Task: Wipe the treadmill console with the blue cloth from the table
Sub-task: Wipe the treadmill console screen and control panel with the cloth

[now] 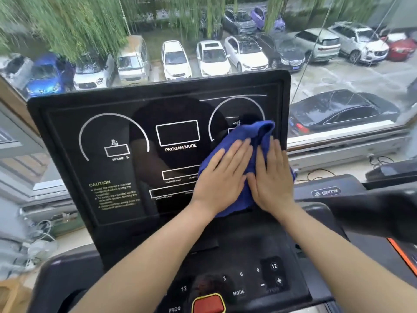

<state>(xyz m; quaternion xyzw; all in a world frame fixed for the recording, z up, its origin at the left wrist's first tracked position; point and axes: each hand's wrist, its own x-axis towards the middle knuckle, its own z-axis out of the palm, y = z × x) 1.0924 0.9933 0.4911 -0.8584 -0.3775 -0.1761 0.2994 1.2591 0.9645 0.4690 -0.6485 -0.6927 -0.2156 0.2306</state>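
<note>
The black treadmill console [112,136] stands tilted in front of me, with white dial outlines and a "PROGAM/MODE" box. A blue cloth [250,134] is spread against the lower right part of its screen. My left hand [222,177] lies flat on the cloth, fingers together and pointing up to the right. My right hand [272,175] presses flat on the cloth just beside it, near the console's right edge. Both palms cover much of the cloth; its top corner bunches above my fingers.
Below the screen a button panel [248,281] carries number keys, MODE and a red stop button [208,304]. A black handlebar [374,213] runs off to the right. Behind the console a window looks onto parked cars. Cables lie on the sill at left and right.
</note>
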